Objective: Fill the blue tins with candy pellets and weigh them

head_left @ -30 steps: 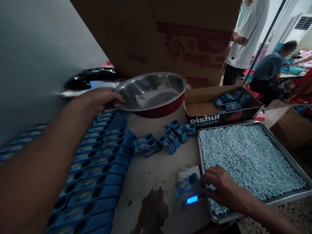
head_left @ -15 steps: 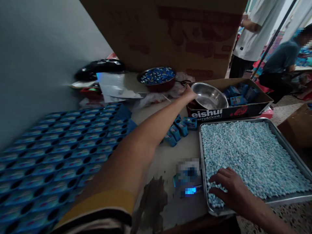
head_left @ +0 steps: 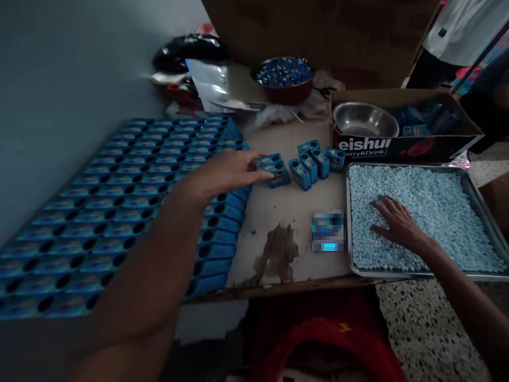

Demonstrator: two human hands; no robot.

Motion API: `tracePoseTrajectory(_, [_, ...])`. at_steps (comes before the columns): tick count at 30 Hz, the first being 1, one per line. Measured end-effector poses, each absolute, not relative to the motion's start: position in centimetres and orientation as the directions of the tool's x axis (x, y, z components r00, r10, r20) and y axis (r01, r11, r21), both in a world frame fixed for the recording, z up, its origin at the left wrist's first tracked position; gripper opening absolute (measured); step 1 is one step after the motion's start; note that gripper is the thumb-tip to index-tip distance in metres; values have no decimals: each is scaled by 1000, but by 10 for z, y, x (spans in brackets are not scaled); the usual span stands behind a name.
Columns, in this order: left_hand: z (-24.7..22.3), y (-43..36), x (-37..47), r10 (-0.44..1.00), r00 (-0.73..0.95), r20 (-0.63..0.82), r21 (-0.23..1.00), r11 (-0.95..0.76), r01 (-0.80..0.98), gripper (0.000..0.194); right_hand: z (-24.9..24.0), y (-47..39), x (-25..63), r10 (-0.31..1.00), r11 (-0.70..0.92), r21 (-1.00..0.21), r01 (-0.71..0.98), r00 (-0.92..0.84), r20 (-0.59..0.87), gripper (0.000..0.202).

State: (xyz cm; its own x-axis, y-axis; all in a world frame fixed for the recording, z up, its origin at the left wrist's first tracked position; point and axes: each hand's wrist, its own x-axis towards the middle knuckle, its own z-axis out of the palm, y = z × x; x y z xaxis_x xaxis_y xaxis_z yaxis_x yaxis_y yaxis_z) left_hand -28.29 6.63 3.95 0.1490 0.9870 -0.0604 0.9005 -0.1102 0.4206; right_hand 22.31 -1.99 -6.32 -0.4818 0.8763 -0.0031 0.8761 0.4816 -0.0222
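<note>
My left hand reaches across the table, thumb and fingers apart at the near end of small blue dispenser boxes. Whether its fingertips touch them I cannot tell. More of these blue boxes, with dark round holes on top, stand just to the right. On the other side, my right hand is spread over pale blue pellets that fill a metal tray. A small device with a lit display, partly blurred out, sits left of the tray.
Rows of blue boxes cover the left side. A steel bowl rests inside a cardboard box with further blue packs. Behind stands a red bowl of blue-and-silver pieces. A red stool-like thing is below the table edge.
My left hand has let go of the steel bowl, which now rests in the cardboard box, and come back to the blue boxes. The right hand is farther up the tray; the view has shifted.
</note>
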Motion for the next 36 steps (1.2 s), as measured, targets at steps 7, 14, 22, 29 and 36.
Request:
tracePoseTrajectory(7, [-18, -45, -254, 981, 175, -83, 399, -128, 908, 65, -63, -19, 213, 848, 529, 71, 845, -526, -61, 44])
tracePoseTrajectory(14, [-68, -91, -228, 985, 86, -148, 631, 27, 775, 59, -57, -15, 226, 998, 41, -476, 878, -59, -24, 33])
tracePoseTrajectory(22, [-61, -81, -173, 988, 155, 9, 719, -114, 685, 87, -45, -21, 237, 980, -162, -953, -255, 71, -185, 23])
tracePoseTrajectory(29, [-72, -79, -121, 999, 44, 27, 747, -49, 663, 82, -62, -33, 217, 994, -45, -869, -492, 60, -86, 12])
tracePoseTrajectory(36, [-54, -62, -96, 981, 40, 190, 821, -182, 542, 33, -49, -20, 186, 977, -100, -538, -837, 20, -214, 18])
